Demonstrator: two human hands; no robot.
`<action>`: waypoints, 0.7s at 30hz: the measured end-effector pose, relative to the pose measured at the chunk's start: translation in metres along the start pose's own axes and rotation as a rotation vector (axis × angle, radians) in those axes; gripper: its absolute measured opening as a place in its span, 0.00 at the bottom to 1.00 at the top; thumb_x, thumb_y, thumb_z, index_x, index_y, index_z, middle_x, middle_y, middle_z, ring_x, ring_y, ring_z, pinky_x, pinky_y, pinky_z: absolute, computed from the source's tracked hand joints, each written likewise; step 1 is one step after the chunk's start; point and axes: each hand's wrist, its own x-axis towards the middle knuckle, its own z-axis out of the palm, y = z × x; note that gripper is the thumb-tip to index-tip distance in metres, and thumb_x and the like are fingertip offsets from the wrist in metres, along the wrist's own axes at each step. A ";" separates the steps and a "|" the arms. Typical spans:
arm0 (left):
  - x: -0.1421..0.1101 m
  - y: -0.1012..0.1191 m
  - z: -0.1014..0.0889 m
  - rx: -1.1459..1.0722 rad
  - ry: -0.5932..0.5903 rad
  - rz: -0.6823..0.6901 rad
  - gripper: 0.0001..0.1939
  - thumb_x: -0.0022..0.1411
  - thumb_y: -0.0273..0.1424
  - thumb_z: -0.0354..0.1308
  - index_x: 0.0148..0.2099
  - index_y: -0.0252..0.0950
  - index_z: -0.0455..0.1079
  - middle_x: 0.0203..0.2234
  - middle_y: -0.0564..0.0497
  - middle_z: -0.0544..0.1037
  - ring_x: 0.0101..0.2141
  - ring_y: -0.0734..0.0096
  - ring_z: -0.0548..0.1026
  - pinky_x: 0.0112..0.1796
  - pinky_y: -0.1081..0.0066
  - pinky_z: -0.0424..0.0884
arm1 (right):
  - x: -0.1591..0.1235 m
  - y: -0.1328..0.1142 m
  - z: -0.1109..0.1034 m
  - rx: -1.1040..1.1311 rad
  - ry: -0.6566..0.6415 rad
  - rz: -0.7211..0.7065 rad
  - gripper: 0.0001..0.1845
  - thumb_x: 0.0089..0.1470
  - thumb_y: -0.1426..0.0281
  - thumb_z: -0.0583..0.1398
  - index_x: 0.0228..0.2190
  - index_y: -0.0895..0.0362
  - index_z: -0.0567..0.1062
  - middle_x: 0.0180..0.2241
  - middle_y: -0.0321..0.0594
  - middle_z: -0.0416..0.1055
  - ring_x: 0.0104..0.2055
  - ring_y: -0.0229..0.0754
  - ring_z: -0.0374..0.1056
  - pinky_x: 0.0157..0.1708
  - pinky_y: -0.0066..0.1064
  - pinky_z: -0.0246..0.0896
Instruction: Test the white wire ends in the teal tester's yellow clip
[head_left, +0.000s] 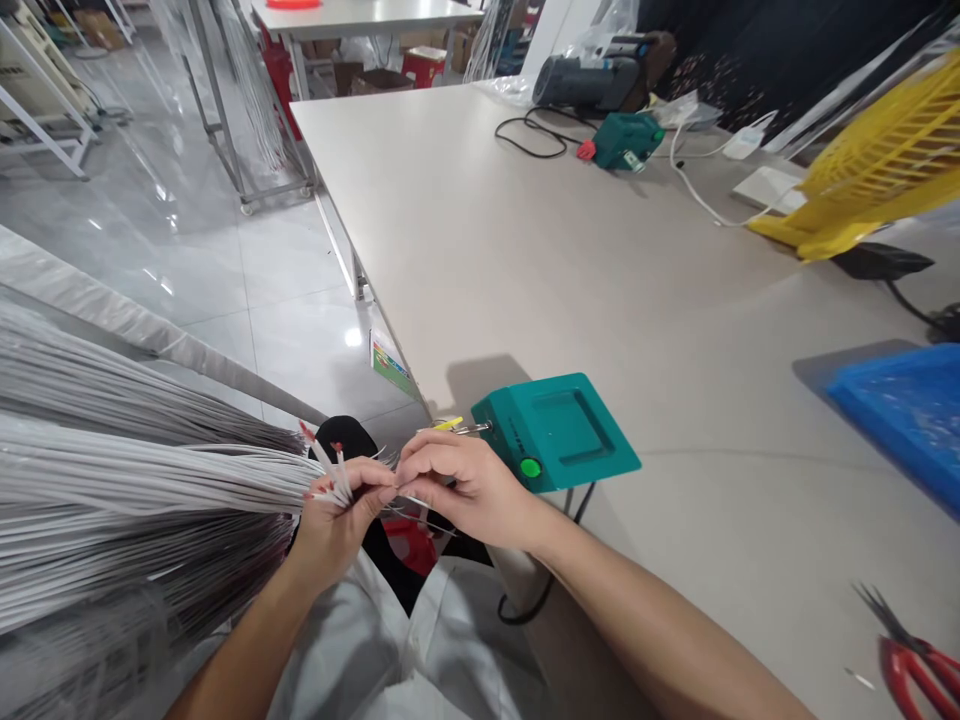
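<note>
Several white wires with red tips (pixel 339 465) stick up out of my left hand (pixel 334 525), which is closed around them. Fingertip to fingertip with it, my right hand (pixel 469 490) pinches what looks like a thin wire, mostly hidden by the fingers. Fine loose strands (pixel 420 520) show below and beside the pinch. Just beyond my right hand, at the table's near left edge, sits a teal device (pixel 600 440) with a green button (pixel 530 467) and a metal-and-yellow part (pixel 461 427) pointing left.
Thick bundles of white wires (pixel 150 470) lie at my left. Red-handled scissors (pixel 911 660), a blue tray (pixel 900 410) and a yellow fan (pixel 885 150) are on the right of the table (pixel 465 250). Farther back stand another teal device (pixel 622 140) and a wheeled rack (pixel 225 130).
</note>
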 end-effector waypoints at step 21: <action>-0.002 -0.007 0.008 -0.618 0.022 -0.368 0.09 0.44 0.33 0.67 0.26 0.32 0.73 0.13 0.57 0.64 0.15 0.85 0.56 0.17 0.79 0.50 | -0.002 0.009 0.023 0.770 0.159 0.364 0.05 0.46 0.68 0.63 0.26 0.57 0.77 0.26 0.35 0.68 0.19 0.29 0.63 0.19 0.24 0.61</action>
